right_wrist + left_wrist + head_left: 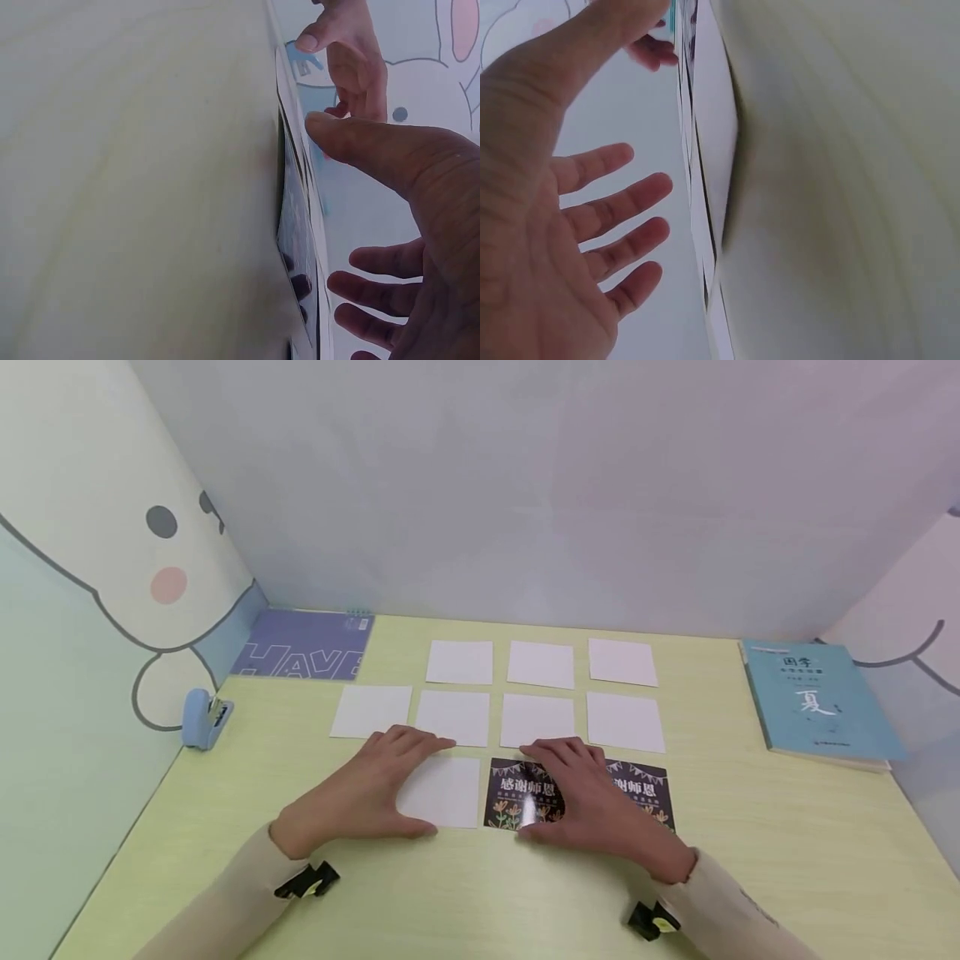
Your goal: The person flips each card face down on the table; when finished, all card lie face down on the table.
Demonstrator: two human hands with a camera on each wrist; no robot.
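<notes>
My left hand [375, 787] hovers beside and partly over a blank white card [448, 793] in the front row, thumb and fingers spread apart with nothing between them. Over two dark printed cards [510, 793] hangs my right hand [592, 797], its fingers loosely bent and its thumb apart, holding nothing. It covers part of both cards, which show white lettering, bunting and orange flowers. In the left wrist view, the left fingers [630, 199] stand off the tabletop. The right wrist view shows the right thumb [360, 142] close above the card edges.
Behind the hands lie two rows of white cards [540, 664]. A purple HAVE notebook [303, 643] lies at the back left, and a blue stapler [201, 718] sits at the left edge. A thick blue book [821, 702] lies on the right, with a wall [525, 485] behind.
</notes>
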